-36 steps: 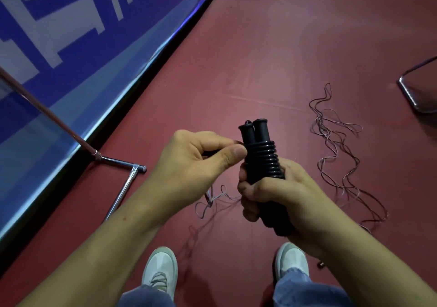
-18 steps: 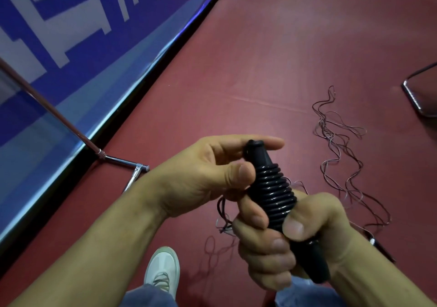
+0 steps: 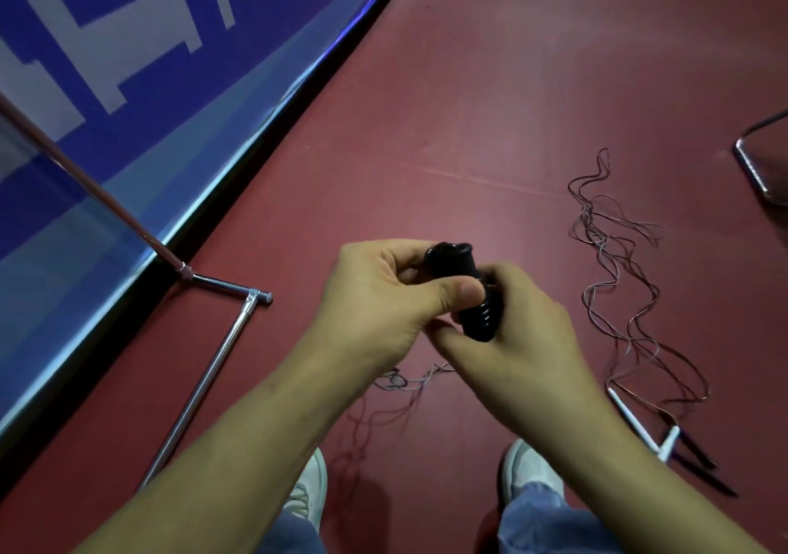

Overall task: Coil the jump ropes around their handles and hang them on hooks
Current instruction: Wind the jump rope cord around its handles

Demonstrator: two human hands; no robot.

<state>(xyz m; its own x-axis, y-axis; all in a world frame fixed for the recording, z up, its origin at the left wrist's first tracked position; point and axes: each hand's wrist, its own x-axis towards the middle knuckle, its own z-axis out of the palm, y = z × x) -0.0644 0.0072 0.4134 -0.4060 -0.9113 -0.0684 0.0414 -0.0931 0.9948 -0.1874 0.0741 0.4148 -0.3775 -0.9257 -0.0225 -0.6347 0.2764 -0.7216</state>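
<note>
A: Far left, a chrome stand (image 3: 204,378) is being framed against the blue banner (image 3: 128,84); no hooks are being shown.
B: Left hand (image 3: 375,306)?
A: The upper end of the black handles (image 3: 458,272) is being pinched between its thumb and curled fingers.
B: Where are the handles being kept?
A: Mid-frame, above the red floor (image 3: 511,84), between both hands. The long axis is being tilted: upper end away and slightly left, lower end down into the right palm. Rope coils are being shown on the lower part.
B: Right hand (image 3: 528,340)?
A: Its fingers are being wrapped round the lower handles; only its back is being shown. A thin rope tail (image 3: 409,378) is being left dangling beneath the hands.
B: Judgement?
A: The last wraps are probably being laid. The tail is hanging below-left, nearer the left hand, so winding is best being given to that hand while the axis is being steadied by the right.
B: Further right?
A: A second rope (image 3: 618,280) is lying uncoiled on the floor, its grips (image 3: 665,442) near the right forearm.
</note>
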